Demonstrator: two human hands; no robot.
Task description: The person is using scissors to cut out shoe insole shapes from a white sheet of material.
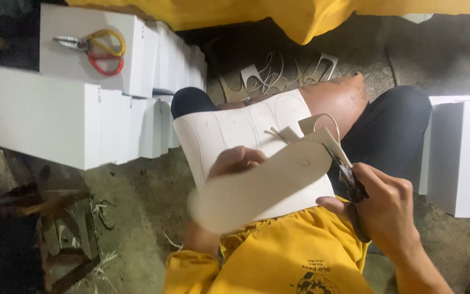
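Concrete floor, centre frame: left hand grips white sheet from beneath; right hand, lower right, closed on scissors cutting its edge.

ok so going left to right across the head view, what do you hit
stack of white boxes with red and yellow pliers on top → left hand holding the cream sheet → scissors cutting it → right hand → white boxes at the right edge

Concrete floor, stacked white boxes, pale offcuts, straw bits
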